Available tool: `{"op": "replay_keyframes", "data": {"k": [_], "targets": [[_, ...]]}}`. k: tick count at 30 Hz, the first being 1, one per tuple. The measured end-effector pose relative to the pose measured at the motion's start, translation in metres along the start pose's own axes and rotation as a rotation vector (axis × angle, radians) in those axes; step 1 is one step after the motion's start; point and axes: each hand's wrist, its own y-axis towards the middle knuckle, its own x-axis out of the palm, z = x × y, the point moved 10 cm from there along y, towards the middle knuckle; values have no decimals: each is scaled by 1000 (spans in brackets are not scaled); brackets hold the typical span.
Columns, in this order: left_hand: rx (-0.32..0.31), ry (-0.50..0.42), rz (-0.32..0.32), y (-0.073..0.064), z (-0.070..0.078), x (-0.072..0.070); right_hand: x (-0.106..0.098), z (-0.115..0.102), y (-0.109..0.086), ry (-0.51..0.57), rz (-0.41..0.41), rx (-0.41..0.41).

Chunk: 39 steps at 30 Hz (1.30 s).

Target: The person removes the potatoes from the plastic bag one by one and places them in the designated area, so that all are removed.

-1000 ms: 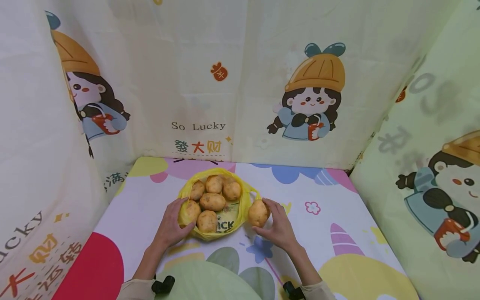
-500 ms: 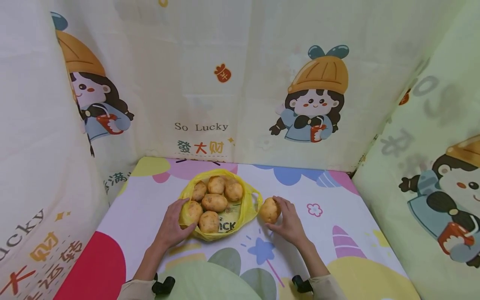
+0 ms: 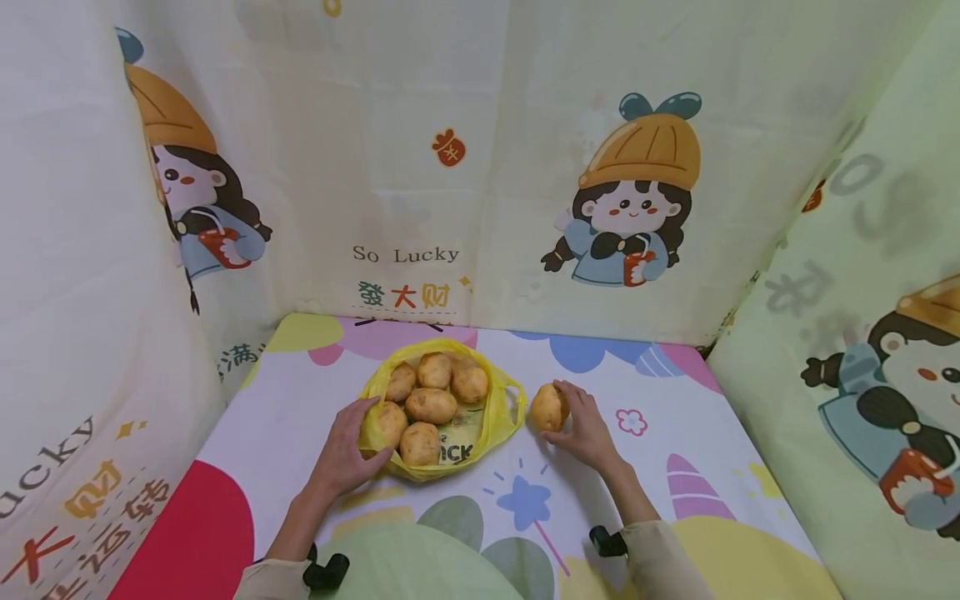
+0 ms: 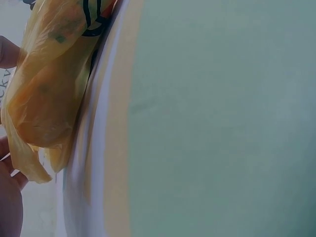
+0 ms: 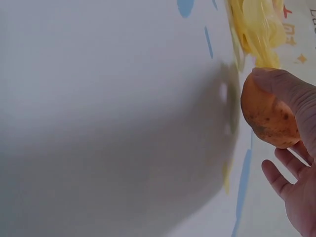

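A yellow plastic bag [image 3: 501,417] lies with its mouth spread wide, and several potatoes [image 3: 431,407] show inside it. My left hand [image 3: 347,446] holds the bag's left side, thumb toward the front and fingers around the outer edge. The left wrist view shows the thin plastic [image 4: 47,106] wrapped over a rounded lump between that thumb and the fingers. To the right of the bag, my right hand [image 3: 587,425] grips a single potato [image 3: 549,408]. Up close in the right wrist view, its thumb presses on this potato [image 5: 269,116], while two fingers stretch away below it.
The bag sits on a table covered with a colourful printed cloth [image 3: 600,483]. Printed curtains [image 3: 510,167] stand at the back and on both sides. A handle loop [image 3: 517,400] of the bag sticks out toward the right hand.
My right hand has carried its potato rightward and slightly back, away from the bag's handle loop. The left hand keeps its place on the bag. The head view has shifted slightly.
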Motion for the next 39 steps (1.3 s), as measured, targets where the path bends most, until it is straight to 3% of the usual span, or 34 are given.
{"op": "replay_keyframes", "data": {"k": [13,28,39], "targets": [[-20,-4,-18,-2,1,2,6,7,20,-10,-47,18],[-39,-12,-44,-4,1,3,17,22,33,-26,-143,98],[-35,-3,-25,-4,-2,4,16,26,35,9,-122,74]]}}
